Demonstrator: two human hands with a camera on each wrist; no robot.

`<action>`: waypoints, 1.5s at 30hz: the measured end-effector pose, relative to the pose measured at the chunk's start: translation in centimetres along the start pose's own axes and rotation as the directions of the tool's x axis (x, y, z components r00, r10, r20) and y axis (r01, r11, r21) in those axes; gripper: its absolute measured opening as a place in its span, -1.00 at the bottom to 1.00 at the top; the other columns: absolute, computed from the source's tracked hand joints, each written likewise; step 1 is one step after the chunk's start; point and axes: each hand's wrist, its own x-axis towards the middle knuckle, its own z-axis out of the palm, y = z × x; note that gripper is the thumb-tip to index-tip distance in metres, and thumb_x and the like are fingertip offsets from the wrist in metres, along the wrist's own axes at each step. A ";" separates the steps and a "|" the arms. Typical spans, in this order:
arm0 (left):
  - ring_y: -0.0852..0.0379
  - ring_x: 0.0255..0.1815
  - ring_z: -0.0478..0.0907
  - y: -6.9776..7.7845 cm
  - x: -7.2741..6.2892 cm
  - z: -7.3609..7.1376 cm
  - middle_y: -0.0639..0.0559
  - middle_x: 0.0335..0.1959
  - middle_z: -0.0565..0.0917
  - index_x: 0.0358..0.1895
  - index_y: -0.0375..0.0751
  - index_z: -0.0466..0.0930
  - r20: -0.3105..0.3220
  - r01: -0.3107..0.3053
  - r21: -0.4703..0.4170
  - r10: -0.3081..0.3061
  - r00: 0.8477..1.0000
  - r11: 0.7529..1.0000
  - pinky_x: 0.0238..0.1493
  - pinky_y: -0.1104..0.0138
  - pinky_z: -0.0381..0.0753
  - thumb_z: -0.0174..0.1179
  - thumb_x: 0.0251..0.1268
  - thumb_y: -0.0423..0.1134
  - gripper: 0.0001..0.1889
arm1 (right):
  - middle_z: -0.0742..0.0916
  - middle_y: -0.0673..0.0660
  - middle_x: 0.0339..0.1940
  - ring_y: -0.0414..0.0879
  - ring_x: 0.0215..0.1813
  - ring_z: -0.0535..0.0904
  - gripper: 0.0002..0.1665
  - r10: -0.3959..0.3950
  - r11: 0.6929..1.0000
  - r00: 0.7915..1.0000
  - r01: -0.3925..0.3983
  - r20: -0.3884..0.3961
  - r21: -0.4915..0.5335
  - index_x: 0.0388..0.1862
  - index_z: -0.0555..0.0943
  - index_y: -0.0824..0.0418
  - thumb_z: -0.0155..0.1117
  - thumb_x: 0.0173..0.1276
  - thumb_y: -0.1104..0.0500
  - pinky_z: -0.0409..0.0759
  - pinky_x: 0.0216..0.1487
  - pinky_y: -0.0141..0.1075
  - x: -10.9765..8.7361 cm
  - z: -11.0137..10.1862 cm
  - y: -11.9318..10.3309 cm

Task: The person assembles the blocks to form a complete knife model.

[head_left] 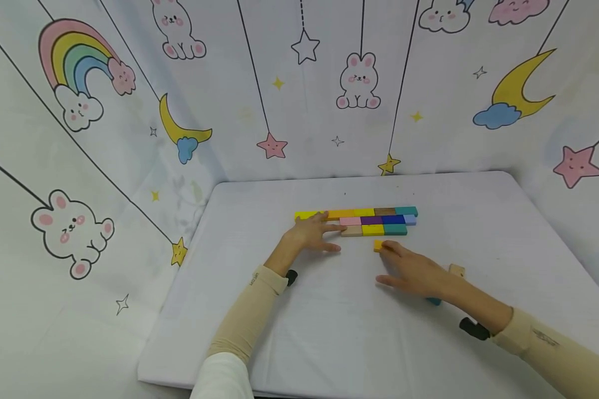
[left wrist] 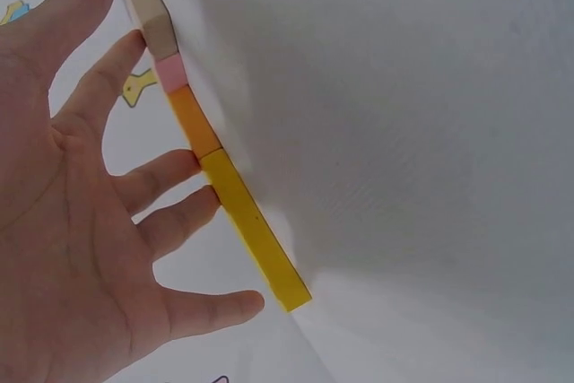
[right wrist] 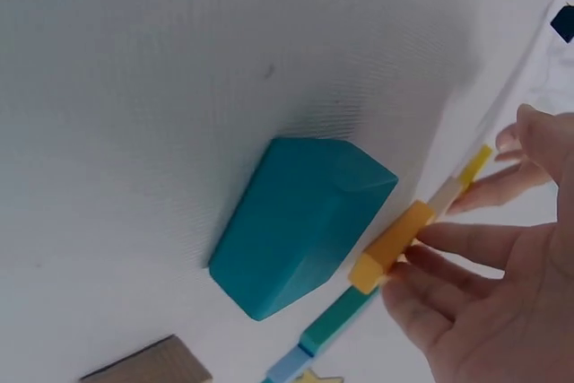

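Fingers spread, my left hand (head_left: 310, 231) rests at the left end of several rows of coloured blocks. In the left wrist view its fingertips touch the long yellow block (left wrist: 256, 226) and the beige block (left wrist: 151, 15). My right hand (head_left: 411, 269) has its fingertips against an orange block (right wrist: 392, 244), with the thumb held apart from it. That block lies on the table just in front of the rows. The front row includes a yellow block (head_left: 372, 230) and a teal block (head_left: 395, 229); behind are pink (head_left: 350, 221), purple (head_left: 371, 220) and blue (head_left: 392, 220) blocks.
A loose teal block (right wrist: 296, 221) lies on the white-covered table (head_left: 329, 332) beneath my right forearm, mostly hidden in the head view. Near it is a wooden-coloured block (head_left: 457, 270). A patterned cloth wall (head_left: 304, 111) stands behind the table.
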 end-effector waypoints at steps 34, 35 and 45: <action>-0.07 0.73 -0.09 -0.1 -0.2 -0.2 -0.02 0.75 -0.04 0.61 0.64 0.10 -0.005 0.001 -0.001 -0.001 1.000 1.000 0.58 -0.36 -0.04 0.13 0.33 0.49 -0.21 | 0.45 0.31 0.56 0.27 0.47 0.48 -0.12 -0.056 0.998 0.997 0.057 0.059 -0.023 0.55 0.43 0.24 0.40 0.44 -0.20 0.54 0.35 0.20 3.7 -0.1 -1.7; -0.07 0.73 -0.09 -0.1 -0.2 -0.2 -0.02 0.75 -0.04 0.61 0.64 0.10 -0.005 0.001 0.000 -0.001 1.000 1.000 0.58 -0.36 -0.05 0.13 0.33 0.49 -0.21 | 0.44 0.32 0.55 0.27 0.44 0.51 -0.13 -0.053 0.998 0.997 0.054 0.062 -0.023 0.55 0.44 0.22 0.40 0.44 -0.21 0.57 0.32 0.19 3.8 -0.1 -1.7; -0.07 0.74 -0.10 0.0 -0.2 -0.1 -0.02 0.75 -0.05 0.61 0.63 0.10 0.004 0.007 0.000 -0.007 1.000 1.000 0.58 -0.37 -0.06 0.13 0.34 0.48 -0.21 | 0.47 0.31 0.53 0.26 0.44 0.51 -0.15 -0.082 0.995 0.994 0.086 0.078 -0.050 0.53 0.46 0.21 0.38 0.45 -0.23 0.56 0.34 0.18 4.6 -0.2 -2.0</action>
